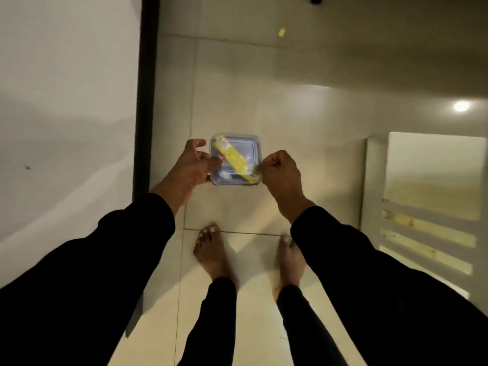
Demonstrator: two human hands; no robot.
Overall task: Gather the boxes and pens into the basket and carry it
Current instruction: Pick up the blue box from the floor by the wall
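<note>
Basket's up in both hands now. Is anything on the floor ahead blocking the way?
Nothing visible blocks it. Left hand and right hand grip the clear basket above bare tiles. Only a small yellow scrap lies far ahead.

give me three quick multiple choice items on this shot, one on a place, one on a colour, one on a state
1. Where is the small clear plastic basket?
A. on the floor
B. held above the tiled floor
C. on the white slatted frame

2. What colour is the long box lying in it?
A. yellow
B. red
C. green

3. How do the hands meet the basket?
A. both hang free
B. only one touches
C. left hand and right hand grip opposite sides

Answers: B, it hangs between the hands, ahead of the bare feet; A, the box is plainly yellow; C, fingers curl at both edges.
</note>
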